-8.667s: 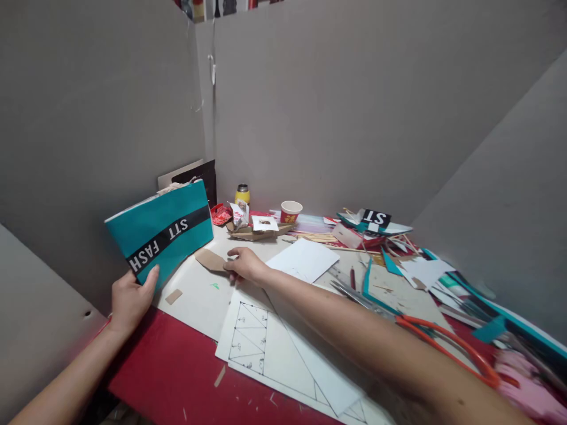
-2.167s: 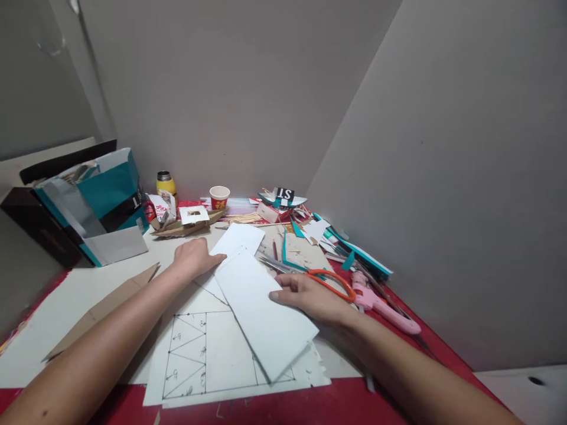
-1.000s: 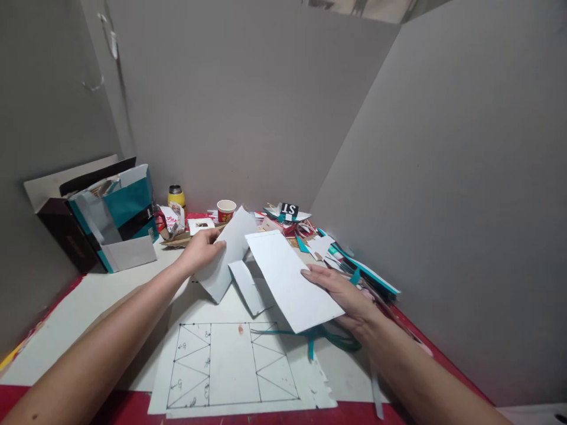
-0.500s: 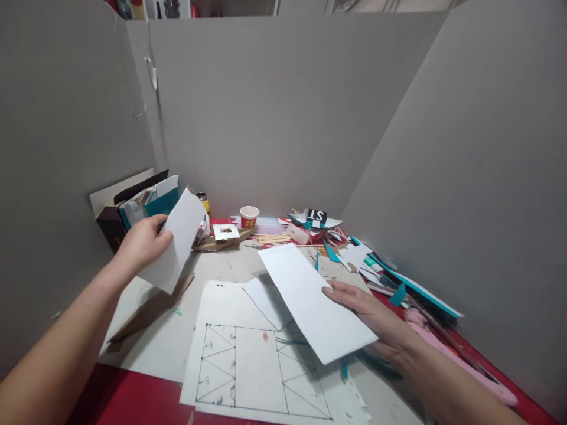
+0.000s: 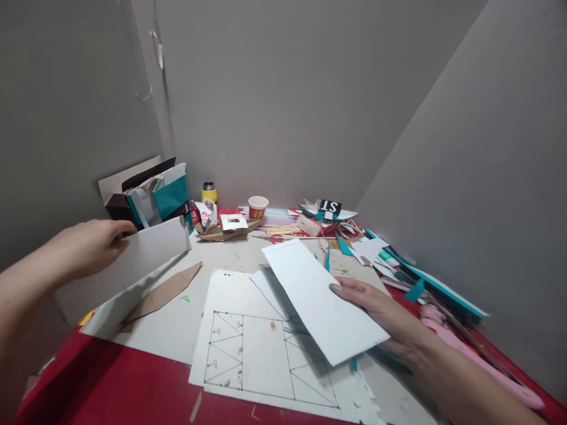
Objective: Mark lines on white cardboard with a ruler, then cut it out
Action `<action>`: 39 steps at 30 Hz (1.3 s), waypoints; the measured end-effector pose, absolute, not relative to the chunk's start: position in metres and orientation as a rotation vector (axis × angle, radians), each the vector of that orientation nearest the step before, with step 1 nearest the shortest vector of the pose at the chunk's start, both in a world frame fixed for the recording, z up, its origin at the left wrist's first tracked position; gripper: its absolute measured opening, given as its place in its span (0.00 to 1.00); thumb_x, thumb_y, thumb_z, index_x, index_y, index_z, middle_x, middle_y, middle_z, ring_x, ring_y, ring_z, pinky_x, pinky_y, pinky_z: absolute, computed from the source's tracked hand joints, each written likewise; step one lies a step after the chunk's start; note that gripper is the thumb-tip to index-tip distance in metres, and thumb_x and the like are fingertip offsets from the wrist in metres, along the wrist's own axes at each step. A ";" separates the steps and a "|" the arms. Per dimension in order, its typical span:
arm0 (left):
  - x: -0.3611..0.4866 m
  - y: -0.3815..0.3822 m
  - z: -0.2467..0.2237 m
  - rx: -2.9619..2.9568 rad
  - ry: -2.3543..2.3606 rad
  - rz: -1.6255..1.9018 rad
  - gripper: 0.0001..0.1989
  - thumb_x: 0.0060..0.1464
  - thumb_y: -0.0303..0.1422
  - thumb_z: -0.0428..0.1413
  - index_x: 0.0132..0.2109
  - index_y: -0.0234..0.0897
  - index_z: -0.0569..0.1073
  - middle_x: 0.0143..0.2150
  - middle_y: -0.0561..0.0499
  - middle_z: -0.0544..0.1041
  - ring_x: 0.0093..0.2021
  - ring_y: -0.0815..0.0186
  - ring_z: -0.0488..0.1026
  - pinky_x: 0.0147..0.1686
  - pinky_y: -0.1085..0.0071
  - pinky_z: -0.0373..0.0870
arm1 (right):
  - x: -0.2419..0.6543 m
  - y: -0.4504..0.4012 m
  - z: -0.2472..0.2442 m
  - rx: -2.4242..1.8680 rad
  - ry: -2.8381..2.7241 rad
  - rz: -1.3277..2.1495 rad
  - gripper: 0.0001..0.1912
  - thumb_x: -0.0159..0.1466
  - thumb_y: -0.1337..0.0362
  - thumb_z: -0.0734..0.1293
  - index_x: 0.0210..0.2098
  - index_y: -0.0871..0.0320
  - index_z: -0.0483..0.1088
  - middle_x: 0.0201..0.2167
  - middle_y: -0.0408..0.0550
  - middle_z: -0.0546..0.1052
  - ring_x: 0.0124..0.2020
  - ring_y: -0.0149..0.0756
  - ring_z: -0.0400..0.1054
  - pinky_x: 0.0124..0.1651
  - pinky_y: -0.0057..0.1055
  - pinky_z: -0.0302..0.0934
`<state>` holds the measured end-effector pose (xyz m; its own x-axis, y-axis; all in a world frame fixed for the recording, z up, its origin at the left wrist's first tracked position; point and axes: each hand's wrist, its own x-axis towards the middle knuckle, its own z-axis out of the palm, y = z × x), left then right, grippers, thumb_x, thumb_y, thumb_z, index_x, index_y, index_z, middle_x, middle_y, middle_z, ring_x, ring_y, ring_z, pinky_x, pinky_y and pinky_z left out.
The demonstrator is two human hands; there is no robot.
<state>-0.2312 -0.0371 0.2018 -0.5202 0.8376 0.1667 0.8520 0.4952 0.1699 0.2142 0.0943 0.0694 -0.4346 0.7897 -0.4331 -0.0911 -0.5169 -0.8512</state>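
Observation:
My left hand pinches the upper edge of a white cardboard piece, which stands on edge at the left side of the table. My right hand grips a white cardboard rectangle by its right side, tilted above the drawing sheet. That paper sheet carries a black line pattern of triangles and rectangles; its right part is covered by the held rectangle. A pointed brown cardboard strip lies just right of my left hand's piece.
Behind stand a red paper cup and a yellow bottle. A box of cardboard scraps fills the back left corner. Scraps, sticks and a black piece are heaped at the back right. A long pink object lies at the right edge.
My left hand has moved left and lower with its cardboard piece, turning it from a raised slant to standing on edge. The right hand still holds its rectangle; the view has shifted slightly.

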 end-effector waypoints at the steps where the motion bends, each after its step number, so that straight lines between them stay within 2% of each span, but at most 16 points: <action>1: -0.234 -0.040 0.202 -1.507 -2.669 -0.181 0.14 0.49 0.31 0.53 0.42 0.40 0.79 0.37 0.48 0.81 0.37 0.52 0.76 0.41 0.60 0.68 | 0.214 0.094 0.070 -1.191 -1.053 1.989 0.10 0.56 0.68 0.76 0.36 0.59 0.74 0.28 0.48 0.83 0.23 0.35 0.77 0.23 0.24 0.70; 3: -0.240 -0.045 0.203 -1.491 -2.664 0.137 0.15 0.51 0.32 0.50 0.44 0.39 0.78 0.40 0.45 0.80 0.38 0.50 0.76 0.39 0.59 0.69 | 0.214 0.093 0.072 -1.204 -1.062 1.973 0.10 0.55 0.68 0.76 0.36 0.59 0.74 0.28 0.48 0.83 0.23 0.35 0.77 0.22 0.24 0.69; 6: -0.244 -0.050 0.199 -1.356 -2.686 0.220 0.08 0.46 0.32 0.52 0.33 0.39 0.75 0.31 0.44 0.77 0.35 0.45 0.77 0.35 0.54 0.70 | 0.212 0.092 0.077 -1.198 -1.076 1.957 0.10 0.54 0.69 0.76 0.36 0.59 0.75 0.28 0.48 0.83 0.23 0.35 0.77 0.23 0.24 0.70; 8: -0.236 -0.051 0.194 -1.276 -2.652 0.241 0.04 0.45 0.32 0.53 0.29 0.41 0.72 0.29 0.45 0.75 0.37 0.43 0.76 0.34 0.53 0.70 | 0.212 0.091 0.081 -1.188 -1.086 1.956 0.10 0.54 0.69 0.76 0.35 0.59 0.75 0.27 0.48 0.83 0.22 0.35 0.77 0.23 0.24 0.70; 10: -0.217 -0.049 0.187 -1.292 -2.571 0.210 0.06 0.49 0.33 0.50 0.34 0.42 0.71 0.35 0.43 0.76 0.41 0.41 0.76 0.35 0.52 0.70 | 0.213 0.091 0.084 -1.179 -1.081 1.950 0.09 0.54 0.69 0.76 0.34 0.58 0.75 0.26 0.47 0.83 0.22 0.35 0.77 0.23 0.23 0.71; 14: -0.152 -0.032 0.161 -1.702 -2.363 0.004 0.18 0.60 0.39 0.44 0.50 0.38 0.73 0.46 0.36 0.77 0.43 0.44 0.76 0.34 0.55 0.71 | 0.219 0.092 0.091 -1.161 -1.029 1.881 0.10 0.52 0.69 0.77 0.33 0.57 0.76 0.27 0.46 0.83 0.22 0.35 0.77 0.22 0.24 0.71; 17: -0.102 -0.006 0.128 -2.242 -2.243 -0.211 0.21 0.61 0.38 0.47 0.54 0.32 0.72 0.54 0.32 0.76 0.51 0.42 0.74 0.45 0.50 0.70 | 0.222 0.092 0.097 -1.171 -1.025 1.811 0.10 0.52 0.70 0.76 0.34 0.58 0.76 0.27 0.46 0.83 0.22 0.35 0.77 0.22 0.24 0.71; 20: -0.071 0.027 0.096 -2.536 -2.093 -0.234 0.22 0.60 0.37 0.51 0.59 0.32 0.70 0.61 0.34 0.72 0.59 0.47 0.68 0.55 0.55 0.66 | 0.223 0.091 0.101 -1.167 -1.049 1.784 0.12 0.53 0.70 0.76 0.36 0.59 0.76 0.29 0.47 0.83 0.24 0.35 0.78 0.24 0.23 0.72; 23: -0.060 0.060 0.077 -2.759 -1.941 -0.240 0.33 0.55 0.40 0.59 0.65 0.32 0.63 0.68 0.35 0.63 0.66 0.47 0.59 0.62 0.56 0.58 | 0.223 0.090 0.102 -1.170 -1.053 1.799 0.13 0.52 0.68 0.77 0.37 0.59 0.76 0.28 0.47 0.83 0.23 0.35 0.77 0.23 0.23 0.71; 24: -0.059 0.069 0.074 -2.827 -1.898 -0.233 0.34 0.54 0.40 0.61 0.65 0.34 0.64 0.67 0.37 0.65 0.66 0.48 0.60 0.61 0.57 0.59 | 0.223 0.090 0.101 -1.174 -1.048 1.807 0.14 0.51 0.68 0.78 0.36 0.58 0.76 0.28 0.46 0.83 0.22 0.35 0.77 0.22 0.23 0.71; 27: -0.063 0.085 0.071 -2.957 -1.825 -0.249 0.27 0.54 0.41 0.62 0.59 0.37 0.70 0.60 0.41 0.72 0.61 0.54 0.67 0.57 0.63 0.65 | 0.222 0.091 0.100 -1.170 -1.036 1.828 0.16 0.48 0.67 0.79 0.35 0.57 0.75 0.27 0.45 0.83 0.21 0.34 0.77 0.21 0.23 0.71; 30: -0.070 0.090 0.070 -2.959 -1.874 -0.293 0.23 0.55 0.40 0.62 0.55 0.36 0.73 0.55 0.41 0.73 0.55 0.54 0.70 0.53 0.59 0.69 | 0.222 0.094 0.097 -1.178 -1.026 1.845 0.16 0.47 0.68 0.80 0.34 0.57 0.76 0.28 0.46 0.84 0.22 0.34 0.77 0.21 0.22 0.71; 33: -0.076 0.090 0.068 -2.947 -1.941 -0.330 0.19 0.60 0.39 0.58 0.55 0.36 0.71 0.55 0.43 0.73 0.52 0.55 0.72 0.49 0.53 0.72 | 0.221 0.095 0.095 -1.195 -1.022 1.855 0.15 0.48 0.68 0.79 0.35 0.57 0.76 0.28 0.47 0.84 0.22 0.34 0.77 0.20 0.21 0.70; 39: -0.086 0.095 0.063 -2.964 -2.063 -0.465 0.17 0.62 0.38 0.57 0.56 0.36 0.71 0.54 0.44 0.73 0.48 0.57 0.74 0.46 0.55 0.75 | 0.220 0.093 0.094 -1.198 -1.034 1.881 0.16 0.50 0.68 0.78 0.38 0.58 0.76 0.31 0.48 0.84 0.20 0.34 0.76 0.20 0.23 0.70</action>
